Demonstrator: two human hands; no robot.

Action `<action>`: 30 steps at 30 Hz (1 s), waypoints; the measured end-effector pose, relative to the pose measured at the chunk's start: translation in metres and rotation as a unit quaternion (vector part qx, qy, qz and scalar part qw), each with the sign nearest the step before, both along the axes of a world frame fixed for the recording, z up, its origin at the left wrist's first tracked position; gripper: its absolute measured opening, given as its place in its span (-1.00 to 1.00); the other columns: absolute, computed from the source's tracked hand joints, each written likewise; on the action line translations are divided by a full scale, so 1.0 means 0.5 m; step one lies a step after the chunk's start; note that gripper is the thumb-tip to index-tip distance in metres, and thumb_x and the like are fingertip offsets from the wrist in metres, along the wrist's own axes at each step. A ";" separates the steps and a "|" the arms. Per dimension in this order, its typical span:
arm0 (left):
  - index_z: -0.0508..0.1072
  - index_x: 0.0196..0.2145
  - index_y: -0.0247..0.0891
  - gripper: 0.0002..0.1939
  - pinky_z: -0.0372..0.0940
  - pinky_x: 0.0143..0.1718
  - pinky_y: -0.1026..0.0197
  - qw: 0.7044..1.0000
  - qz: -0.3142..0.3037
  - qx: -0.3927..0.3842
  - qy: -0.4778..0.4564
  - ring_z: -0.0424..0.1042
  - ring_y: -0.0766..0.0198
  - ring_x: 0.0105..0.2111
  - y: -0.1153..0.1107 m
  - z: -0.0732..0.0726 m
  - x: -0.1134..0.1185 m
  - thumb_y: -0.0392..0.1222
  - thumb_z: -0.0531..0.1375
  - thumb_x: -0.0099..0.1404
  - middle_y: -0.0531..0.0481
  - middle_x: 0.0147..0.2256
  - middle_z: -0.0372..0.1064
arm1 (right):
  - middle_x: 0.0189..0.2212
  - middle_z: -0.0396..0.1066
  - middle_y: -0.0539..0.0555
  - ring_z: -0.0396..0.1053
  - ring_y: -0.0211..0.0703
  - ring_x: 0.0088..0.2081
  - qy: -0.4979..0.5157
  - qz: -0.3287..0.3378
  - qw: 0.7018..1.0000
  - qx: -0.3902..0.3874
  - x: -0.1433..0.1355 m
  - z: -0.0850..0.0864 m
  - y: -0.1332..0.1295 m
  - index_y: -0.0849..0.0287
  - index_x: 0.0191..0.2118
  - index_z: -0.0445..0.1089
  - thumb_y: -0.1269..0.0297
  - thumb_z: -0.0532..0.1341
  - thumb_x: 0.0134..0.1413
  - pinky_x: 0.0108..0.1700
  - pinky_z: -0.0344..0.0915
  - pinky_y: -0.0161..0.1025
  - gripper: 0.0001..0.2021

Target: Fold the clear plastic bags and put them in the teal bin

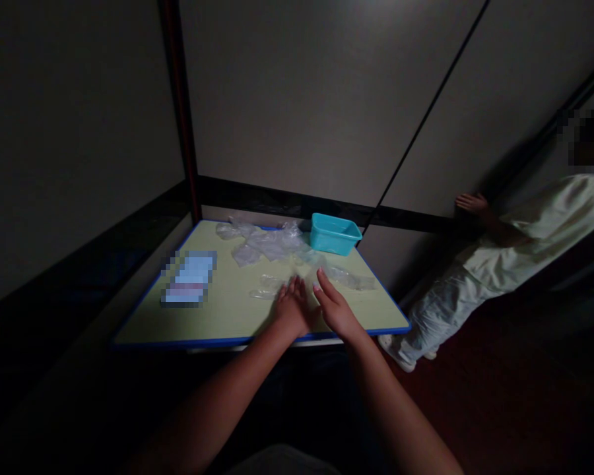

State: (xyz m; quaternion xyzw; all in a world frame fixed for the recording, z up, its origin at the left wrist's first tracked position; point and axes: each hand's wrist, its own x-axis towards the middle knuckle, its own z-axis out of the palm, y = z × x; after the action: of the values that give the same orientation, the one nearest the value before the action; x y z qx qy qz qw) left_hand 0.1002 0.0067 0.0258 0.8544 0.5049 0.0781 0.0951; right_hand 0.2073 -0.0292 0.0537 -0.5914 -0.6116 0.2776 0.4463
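My left hand [293, 308] is low over the near part of the small table, palm down with its fingers stretched out. Under or just ahead of its fingertips is a thin clear plastic piece [264, 293], perhaps a bag or glove. My right hand [337, 313] is held on edge beside it, fingers extended, with nothing visible in it. Another crinkled clear plastic piece [354, 280] spreads out just beyond my right hand. Whether either hand touches the plastic I cannot tell.
The pale yellow table [232, 323] has a blue edge. At its back are crumpled clear plastic bags [270, 244] and a turquoise basket [334, 239]. A blurred-out phone-like object [191, 278] lies at left. A person in light clothes [505, 257] stands at right, one hand near the wall.
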 end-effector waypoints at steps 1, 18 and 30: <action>-0.03 0.28 -0.55 -0.22 -0.25 0.28 -0.01 1.000 -0.002 0.000 -0.001 -0.28 0.00 0.32 0.000 -0.001 0.001 0.06 -0.04 0.27 -0.30 0.31 -0.18 | 0.30 -0.11 0.09 -0.19 -0.05 0.32 -0.003 0.002 1.000 -0.001 -0.001 0.000 0.000 0.18 0.28 0.07 -0.26 0.05 0.04 0.32 -0.29 -0.03 -0.20; 0.01 0.27 -0.46 -0.35 -0.12 0.21 -0.12 0.994 -0.038 0.094 -0.037 -0.13 -0.07 0.28 0.020 -0.049 0.011 -0.10 -0.01 0.30 -0.33 0.27 -0.05 | 0.32 -0.18 0.16 -0.28 -0.04 0.33 -0.069 0.049 0.996 -0.008 -0.039 0.001 0.004 0.30 0.31 -0.03 -0.30 -0.06 0.06 0.33 -0.31 -0.04 -0.12; -0.16 0.32 -0.41 -0.37 -0.13 0.27 -0.02 0.969 0.025 0.180 -0.165 -0.12 0.04 0.29 0.040 -0.113 0.047 -0.05 -0.15 0.40 -0.22 0.29 -0.08 | 0.34 -0.28 0.14 -0.31 -0.02 0.34 -0.181 0.055 0.979 -0.071 -0.077 0.009 0.001 0.18 0.33 -0.10 0.00 -0.08 0.25 0.26 -0.44 0.24 -0.38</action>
State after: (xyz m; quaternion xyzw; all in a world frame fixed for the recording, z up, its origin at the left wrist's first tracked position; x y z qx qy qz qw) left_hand 0.1238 0.0266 -0.0304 0.8198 0.4812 0.3100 0.0199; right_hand 0.1686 -0.0288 0.0582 -0.6275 -0.6924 0.2333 0.2691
